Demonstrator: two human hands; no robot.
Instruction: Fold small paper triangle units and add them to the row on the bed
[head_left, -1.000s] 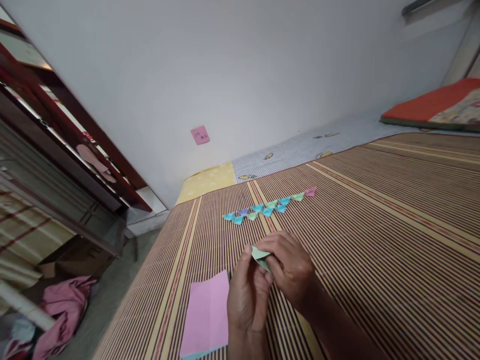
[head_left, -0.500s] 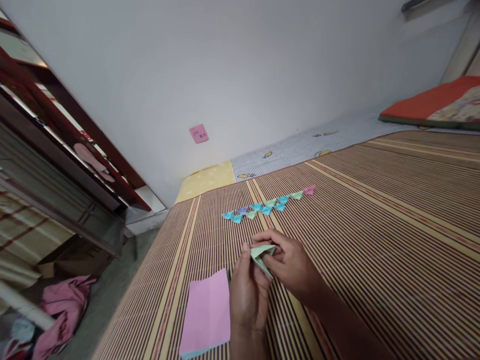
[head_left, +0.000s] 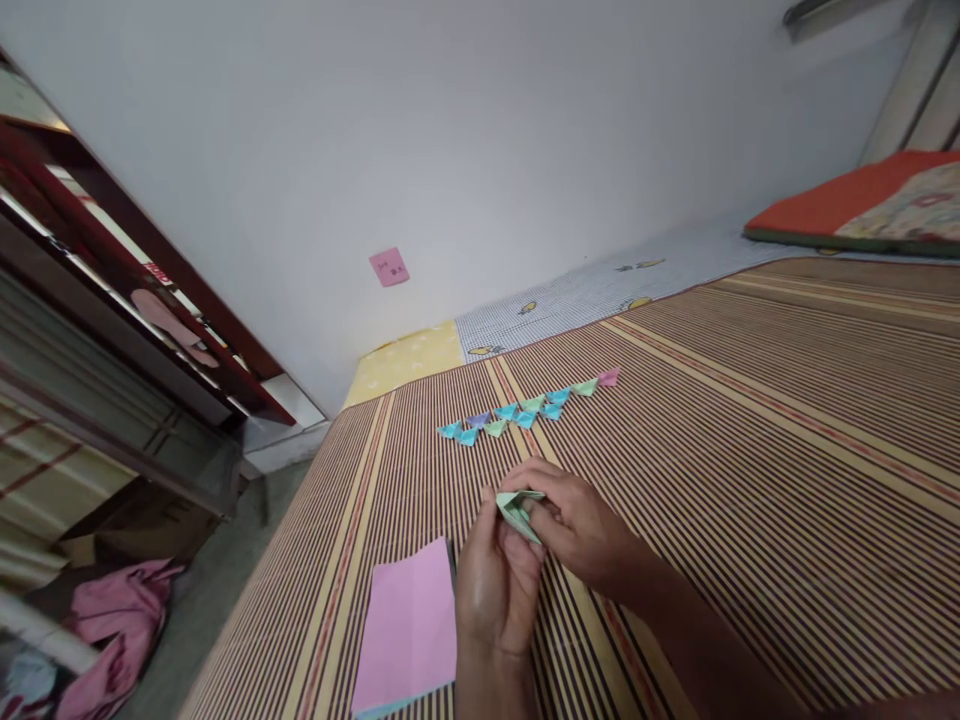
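A folded piece of light green paper is held up between both hands over the striped mat. My left hand is closed on its left corner, thumb upright against the edge. From the right, my right hand grips the paper, with a finger or thumb inside its open fold. Just left of my left wrist lies a stack of paper sheets, pink on top with blue showing below. Beyond the hands, several small folded paper triangles in blue, green, purple and pink lie in two rows.
The striped mat covers the bed up to a checked cloth along the wall. A pink note is stuck on the wall. An orange cushion lies at the far right. Pink cloth is on the floor at left.
The green paper's open fold has narrowed as my right hand's fingers moved slightly inward. Both hands still hold it. The whole view has shifted a little.
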